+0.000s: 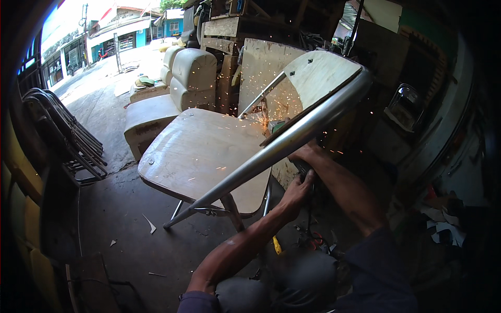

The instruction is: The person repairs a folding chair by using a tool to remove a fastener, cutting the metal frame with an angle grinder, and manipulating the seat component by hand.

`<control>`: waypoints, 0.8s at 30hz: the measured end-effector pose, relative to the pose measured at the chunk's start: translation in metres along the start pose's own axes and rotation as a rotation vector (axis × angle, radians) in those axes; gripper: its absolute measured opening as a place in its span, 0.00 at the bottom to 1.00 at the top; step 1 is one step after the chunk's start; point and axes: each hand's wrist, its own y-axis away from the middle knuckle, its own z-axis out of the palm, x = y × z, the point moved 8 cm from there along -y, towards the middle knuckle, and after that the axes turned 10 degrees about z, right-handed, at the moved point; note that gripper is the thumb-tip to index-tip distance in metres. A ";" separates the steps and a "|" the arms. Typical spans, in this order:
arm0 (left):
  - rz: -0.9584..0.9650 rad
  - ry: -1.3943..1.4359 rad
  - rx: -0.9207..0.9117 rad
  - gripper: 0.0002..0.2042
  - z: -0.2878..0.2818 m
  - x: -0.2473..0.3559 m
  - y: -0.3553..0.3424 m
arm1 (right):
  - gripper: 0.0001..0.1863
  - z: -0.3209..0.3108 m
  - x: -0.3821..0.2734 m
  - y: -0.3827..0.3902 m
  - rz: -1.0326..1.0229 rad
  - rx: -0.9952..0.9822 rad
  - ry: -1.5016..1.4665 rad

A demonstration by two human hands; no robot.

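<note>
A folding chair (206, 143) with a pale plywood seat and a thick silver tube frame stands in front of me. Its plywood backrest (323, 75) leans at the upper right. My left hand (298, 192) is closed round the dark rear end of an angle grinder (302, 167). Farther forward, my right hand (308, 150) grips the tool's body, its fingers partly behind the backrest tube. The grinder's greenish head shows between seat and backrest, by the far frame tube (262, 95). Orange sparks (266, 119) spray from there; the disc itself is hidden.
Folded metal chairs (65, 135) lean together at the left. Behind the seat stand a cream padded armchair (193, 73) and a plywood sheet (266, 68). A yellow-handled tool (276, 245) and cables lie near my knees. Scraps (446, 229) lie at the right.
</note>
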 end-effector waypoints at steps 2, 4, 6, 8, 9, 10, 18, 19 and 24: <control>-0.026 0.006 0.026 0.25 -0.001 0.007 0.003 | 0.31 -0.005 -0.001 0.005 -0.017 0.063 -0.010; 0.000 0.036 -0.006 0.25 0.001 0.003 0.001 | 0.28 -0.009 -0.004 0.006 -0.029 0.107 -0.021; 0.014 0.046 -0.011 0.25 0.002 0.003 0.002 | 0.27 -0.011 -0.009 0.007 -0.033 0.134 -0.032; 0.017 0.038 0.007 0.25 0.002 0.006 0.005 | 0.26 -0.012 -0.010 0.008 -0.015 0.100 -0.036; 0.000 0.027 0.001 0.25 0.001 0.006 0.004 | 0.26 -0.011 -0.008 0.008 0.002 0.051 -0.035; -0.018 0.017 -0.002 0.25 0.000 0.006 0.004 | 0.26 -0.013 -0.011 0.007 0.004 0.041 -0.037; -0.002 0.041 -0.014 0.26 0.000 0.008 0.005 | 0.28 -0.008 -0.008 0.006 -0.006 0.015 -0.035; -0.012 0.030 -0.017 0.26 0.000 0.008 0.004 | 0.28 -0.007 -0.009 0.005 -0.008 0.005 -0.032; 0.000 0.046 -0.022 0.25 0.002 0.009 0.003 | 0.28 -0.005 -0.005 0.000 -0.020 0.038 -0.045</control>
